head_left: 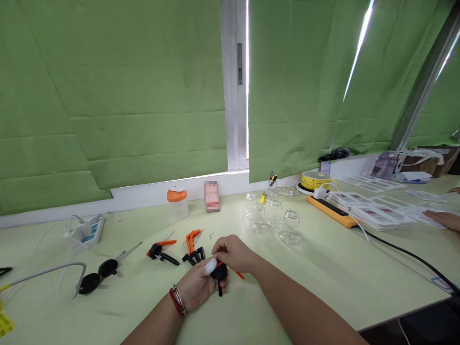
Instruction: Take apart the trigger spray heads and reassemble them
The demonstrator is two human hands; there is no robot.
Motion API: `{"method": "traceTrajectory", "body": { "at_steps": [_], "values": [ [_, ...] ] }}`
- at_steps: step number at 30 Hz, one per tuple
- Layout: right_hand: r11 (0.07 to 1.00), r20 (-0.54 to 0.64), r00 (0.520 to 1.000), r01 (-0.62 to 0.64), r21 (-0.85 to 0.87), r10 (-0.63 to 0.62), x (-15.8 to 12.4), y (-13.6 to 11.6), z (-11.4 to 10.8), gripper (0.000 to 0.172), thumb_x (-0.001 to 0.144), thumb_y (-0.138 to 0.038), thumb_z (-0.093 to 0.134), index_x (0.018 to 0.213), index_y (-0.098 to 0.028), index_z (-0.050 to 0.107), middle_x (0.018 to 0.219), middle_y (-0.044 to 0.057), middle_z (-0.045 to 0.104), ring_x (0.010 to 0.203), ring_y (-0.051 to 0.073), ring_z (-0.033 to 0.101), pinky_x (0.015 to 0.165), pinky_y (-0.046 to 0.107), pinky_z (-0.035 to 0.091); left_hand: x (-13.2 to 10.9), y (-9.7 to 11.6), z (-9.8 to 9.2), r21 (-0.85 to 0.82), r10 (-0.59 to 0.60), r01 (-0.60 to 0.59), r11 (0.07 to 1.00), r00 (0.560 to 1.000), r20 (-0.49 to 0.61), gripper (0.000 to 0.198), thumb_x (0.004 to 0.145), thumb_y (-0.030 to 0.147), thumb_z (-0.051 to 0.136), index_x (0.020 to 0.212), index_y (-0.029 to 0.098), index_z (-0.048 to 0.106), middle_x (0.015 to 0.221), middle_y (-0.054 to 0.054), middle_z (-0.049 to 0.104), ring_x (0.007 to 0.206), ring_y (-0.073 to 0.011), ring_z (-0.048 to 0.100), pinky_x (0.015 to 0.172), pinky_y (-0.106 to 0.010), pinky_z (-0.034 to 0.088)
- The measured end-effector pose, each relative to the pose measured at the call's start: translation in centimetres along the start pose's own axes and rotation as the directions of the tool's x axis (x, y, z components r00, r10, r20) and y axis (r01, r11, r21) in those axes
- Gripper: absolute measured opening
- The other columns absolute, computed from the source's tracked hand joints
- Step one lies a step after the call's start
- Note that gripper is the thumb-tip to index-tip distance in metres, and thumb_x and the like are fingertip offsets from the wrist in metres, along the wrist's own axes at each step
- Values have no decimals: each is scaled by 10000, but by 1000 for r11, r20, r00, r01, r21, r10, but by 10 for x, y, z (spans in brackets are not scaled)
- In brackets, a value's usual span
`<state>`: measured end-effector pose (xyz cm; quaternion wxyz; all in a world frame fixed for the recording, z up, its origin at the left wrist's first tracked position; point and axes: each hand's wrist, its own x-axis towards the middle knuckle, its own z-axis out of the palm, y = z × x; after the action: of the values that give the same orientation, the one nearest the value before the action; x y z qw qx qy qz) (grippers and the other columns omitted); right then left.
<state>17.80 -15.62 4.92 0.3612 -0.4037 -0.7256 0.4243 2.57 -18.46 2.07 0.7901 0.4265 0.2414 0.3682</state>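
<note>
My left hand, with a red band and a silver bangle at the wrist, is closed around a black round part with a short black stem pointing down. A white wad or wrap covers its thumb area. My right hand meets it from above, fingertips pinched at the part's top; whatever they grip is hidden. An orange strip sticks out below the right hand. Just beyond lie several black handles, orange levers with metal rods, and a similar black assembly.
Several clear glass jars stand right of centre. Behind are an orange-lidded cup and a blurred pink box. Black round parts and a power strip lie left. Rightward are an orange power strip, stacked cards and another person's hand.
</note>
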Motion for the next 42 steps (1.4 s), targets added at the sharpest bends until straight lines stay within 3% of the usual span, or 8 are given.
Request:
{"method": "traceTrajectory", "body": {
  "at_steps": [19, 42],
  "values": [
    [998, 38, 999, 23, -67, -21, 0, 2, 0, 193, 659, -119, 487, 727, -174, 659, 639, -18, 583, 538, 79, 497, 480, 174, 375, -1, -1, 0, -7, 3, -3, 1000, 1000, -11, 169, 847, 300, 520, 805, 142, 560, 711, -35, 531, 623, -170, 542, 613, -352, 419],
    [976, 134, 988, 102, -190, -77, -1, 0, -7, 190, 702, -120, 474, 781, -184, 634, 835, 0, 597, 694, 99, 539, 605, 189, 427, 0, -1, 0, -19, 5, -5, 1000, 1000, -3, 167, 829, 308, 551, 822, 145, 585, 729, -32, 527, 614, -166, 539, 602, -347, 411]
  ]
}}
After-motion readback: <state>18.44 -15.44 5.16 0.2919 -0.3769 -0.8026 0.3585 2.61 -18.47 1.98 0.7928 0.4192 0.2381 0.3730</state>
